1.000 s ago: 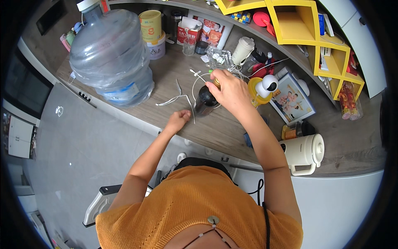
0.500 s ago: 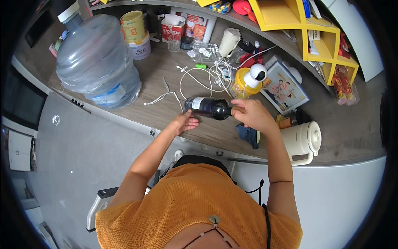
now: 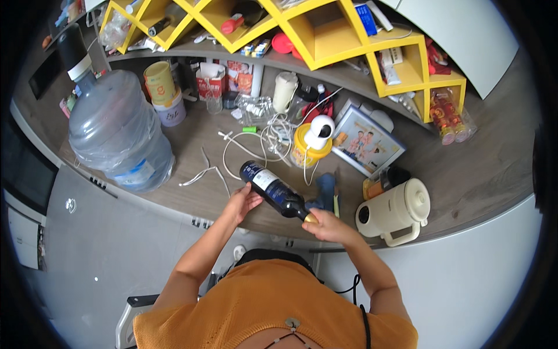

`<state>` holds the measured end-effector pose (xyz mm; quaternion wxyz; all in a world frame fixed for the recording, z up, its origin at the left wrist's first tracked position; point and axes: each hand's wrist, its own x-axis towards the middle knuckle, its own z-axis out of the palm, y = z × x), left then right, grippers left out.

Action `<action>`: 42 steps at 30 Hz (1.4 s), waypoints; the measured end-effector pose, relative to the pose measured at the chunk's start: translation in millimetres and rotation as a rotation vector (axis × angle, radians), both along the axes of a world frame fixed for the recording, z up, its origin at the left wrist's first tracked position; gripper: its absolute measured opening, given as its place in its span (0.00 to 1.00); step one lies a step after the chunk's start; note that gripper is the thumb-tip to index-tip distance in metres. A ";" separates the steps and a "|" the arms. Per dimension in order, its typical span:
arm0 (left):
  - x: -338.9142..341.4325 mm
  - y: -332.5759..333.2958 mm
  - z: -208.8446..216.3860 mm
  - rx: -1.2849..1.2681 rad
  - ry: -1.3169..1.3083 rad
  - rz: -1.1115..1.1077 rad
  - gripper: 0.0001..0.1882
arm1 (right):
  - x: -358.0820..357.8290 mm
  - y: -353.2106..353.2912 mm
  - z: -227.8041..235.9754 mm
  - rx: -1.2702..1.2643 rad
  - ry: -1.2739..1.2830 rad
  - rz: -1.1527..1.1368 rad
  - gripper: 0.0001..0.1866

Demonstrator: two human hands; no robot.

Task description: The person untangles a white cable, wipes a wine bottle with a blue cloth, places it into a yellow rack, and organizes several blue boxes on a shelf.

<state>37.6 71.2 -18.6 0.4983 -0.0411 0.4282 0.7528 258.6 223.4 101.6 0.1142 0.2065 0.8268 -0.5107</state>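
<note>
A dark wine bottle (image 3: 274, 189) with a blue and white label and gold neck slants in front of me, base toward the far left and neck toward me. My right hand (image 3: 330, 227) is closed around the gold neck. Alongside the lower body of the bottle is my left hand (image 3: 243, 203), its fingers stretched out and the thumb at the glass; whether it bears any weight I cannot tell. Just beyond the neck, a dark blue cloth-like item (image 3: 326, 187) lies on the wooden counter (image 3: 186, 200). White cables (image 3: 264, 145) lie tangled past the base.
A large water jug (image 3: 119, 125) stands at left. Beyond the bottle are a white camera (image 3: 319, 129) on a yellow canister (image 3: 302, 156) and a framed photo (image 3: 366, 142). A cream kettle (image 3: 395, 212) stands at right. Yellow lattice shelves (image 3: 325, 41) hang along the back.
The bottle has swung from nearly level to a slant, its neck coming toward me with my right hand. More of the shelves shows as the view has shifted.
</note>
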 end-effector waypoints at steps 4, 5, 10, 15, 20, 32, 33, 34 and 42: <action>8.2 8.5 61.2 0.050 0.301 0.017 0.17 | 15.0 -6.0 48.2 -0.131 0.020 -0.131 0.14; 6.9 12.5 76.9 0.127 0.364 0.004 0.16 | 18.8 -2.9 49.8 -0.194 0.049 -0.150 0.14; 5.3 28.2 142.3 0.278 0.672 0.030 0.23 | 28.7 -12.9 86.5 -0.297 0.248 -0.237 0.17; 8.5 48.4 189.4 0.441 0.837 0.087 0.30 | 30.2 -23.0 103.1 -0.408 0.393 -0.313 0.17; 1.0 68.3 223.3 0.512 0.912 0.113 0.29 | 18.1 -26.4 113.2 -0.487 0.508 -0.351 0.17; -31.5 97.1 261.0 0.557 1.000 0.107 0.25 | -36.8 -25.9 149.3 -0.501 0.613 -0.394 0.18; -34.5 98.5 263.0 0.564 1.004 0.109 0.24 | -41.6 -26.3 150.9 -0.517 0.624 -0.395 0.18; -38.0 100.4 265.1 0.571 1.007 0.112 0.24 | -46.1 -26.7 152.0 -0.532 0.636 -0.395 0.19; -56.9 117.6 266.1 0.551 1.065 0.093 0.23 | -76.5 -23.5 156.4 -0.526 0.696 -0.469 0.15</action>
